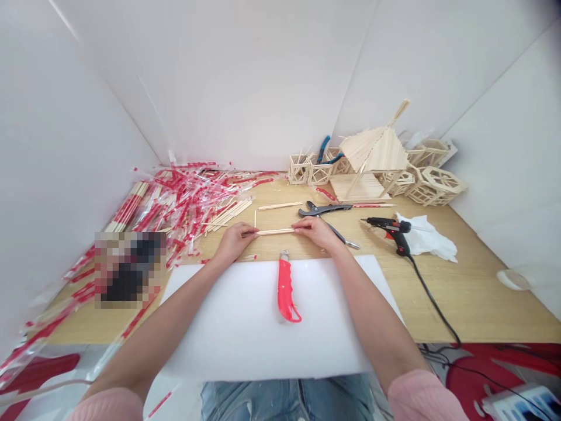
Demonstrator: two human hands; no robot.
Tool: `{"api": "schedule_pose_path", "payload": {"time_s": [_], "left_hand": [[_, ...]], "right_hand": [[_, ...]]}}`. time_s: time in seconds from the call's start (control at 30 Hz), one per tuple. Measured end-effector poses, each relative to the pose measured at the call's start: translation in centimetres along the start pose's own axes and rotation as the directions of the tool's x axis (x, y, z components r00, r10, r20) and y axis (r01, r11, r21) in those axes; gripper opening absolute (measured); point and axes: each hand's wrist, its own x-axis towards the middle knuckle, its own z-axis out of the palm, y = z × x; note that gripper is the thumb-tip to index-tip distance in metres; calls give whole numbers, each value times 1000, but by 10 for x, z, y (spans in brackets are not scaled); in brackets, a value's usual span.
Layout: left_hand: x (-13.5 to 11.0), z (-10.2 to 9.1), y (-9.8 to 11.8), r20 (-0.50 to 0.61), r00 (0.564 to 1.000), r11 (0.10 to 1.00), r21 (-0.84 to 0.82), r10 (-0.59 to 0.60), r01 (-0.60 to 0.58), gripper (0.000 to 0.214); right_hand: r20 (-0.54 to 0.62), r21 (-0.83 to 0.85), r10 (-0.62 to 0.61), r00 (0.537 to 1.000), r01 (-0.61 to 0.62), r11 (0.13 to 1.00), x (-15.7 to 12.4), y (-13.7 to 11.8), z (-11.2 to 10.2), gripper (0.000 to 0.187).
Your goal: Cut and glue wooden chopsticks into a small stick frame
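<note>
A few thin wooden sticks (276,232) lie side by side just beyond the white foam sheet (228,327). My left hand (239,238) pinches their left end, and my right hand (315,230) pinches the right end. One short stick (255,218) points away from me near my left fingertips. Farther back, more sticks (280,206) lie in a row parallel to the held ones. On the foam sheet, between my forearms, rests a red-handled cutter (286,289). Right behind my right hand are dark-handled cutting pliers (328,209), partly covered by that hand.
Red-and-clear chopstick wrappers (188,199) and loose sticks (232,215) heap up at left. A hot glue gun (394,228) lies on white tissue (427,240) at right, its cable running off the front edge. A stick-built house (377,158) and lattice boxes (319,172) stand at the back.
</note>
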Motion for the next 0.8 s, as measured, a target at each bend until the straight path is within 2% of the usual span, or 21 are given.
{"api": "schedule_pose_path", "payload": {"time_s": [0.37, 0.6, 0.8], "left_hand": [[1, -2, -1, 24, 1000, 1000, -2, 8, -8, 25], [2, -5, -3, 53, 998, 999, -21, 36, -35, 26], [4, -12, -9, 131, 988, 997, 2, 77, -78, 28]], "right_hand": [[-86, -91, -3, 996, -5, 996, 0, -7, 5, 14], [-96, -128, -15, 995, 3, 992, -1, -9, 7, 14], [-93, -139, 10, 996, -23, 990, -1, -14, 6, 13]]}}
